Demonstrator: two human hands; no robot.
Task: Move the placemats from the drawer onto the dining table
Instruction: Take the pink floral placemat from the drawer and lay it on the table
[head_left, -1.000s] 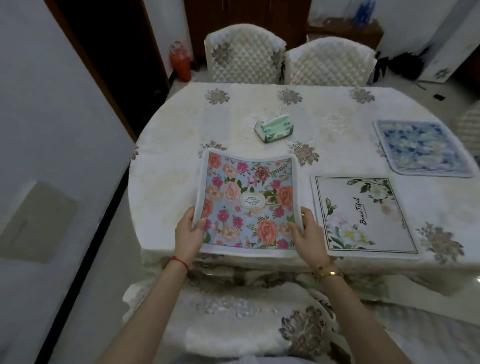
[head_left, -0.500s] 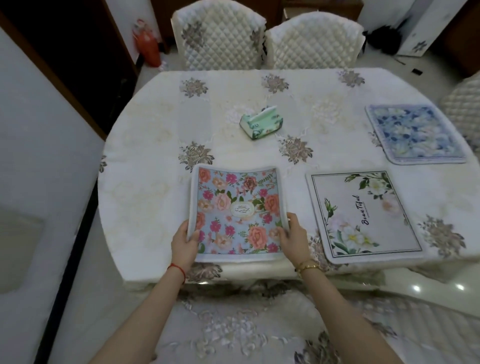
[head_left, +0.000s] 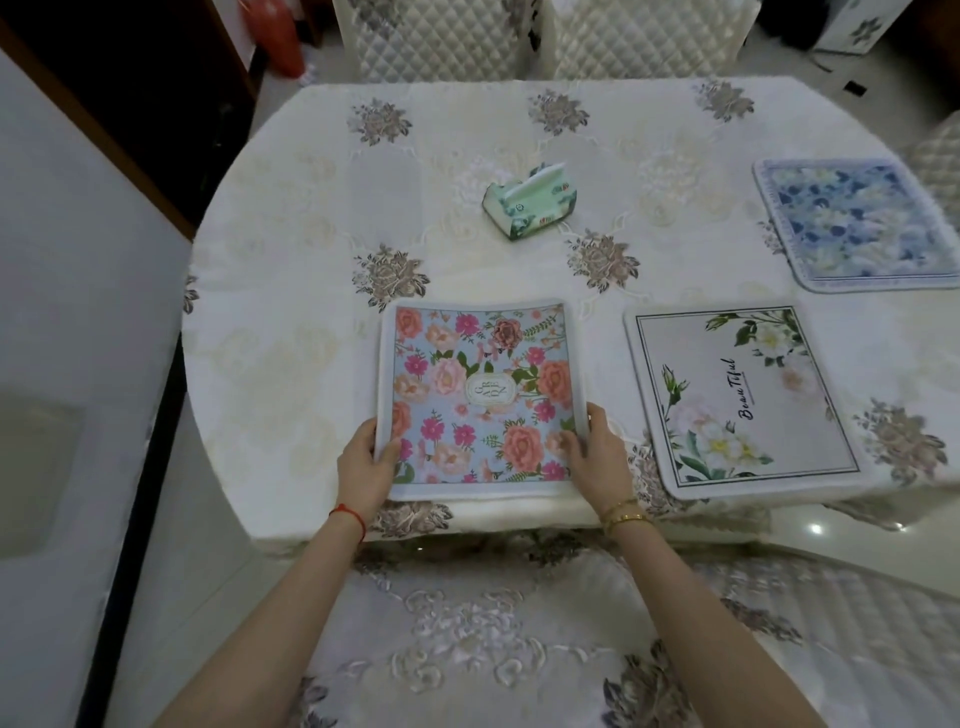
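A placemat with pink and orange flowers on pale blue (head_left: 480, 384) lies flat near the front edge of the dining table (head_left: 291, 322). My left hand (head_left: 366, 467) grips its near left corner, thumb on top. My right hand (head_left: 597, 460) grips its near right corner the same way. To its right rests a cream placemat with white flowers and script lettering (head_left: 743, 395). A blue floral placemat (head_left: 852, 221) sits farther back at the right edge.
A green tissue pack (head_left: 530, 205) stands mid-table. A covered chair (head_left: 467, 649) sits just in front of me under the table edge. Two quilted chairs (head_left: 431, 36) stand at the far side, a red extinguisher (head_left: 275, 41) at the back left, a white wall along the left.
The floral placemat has come down flat onto the table with both hands still on its near corners. The camera has tilted further down and closer over the table.
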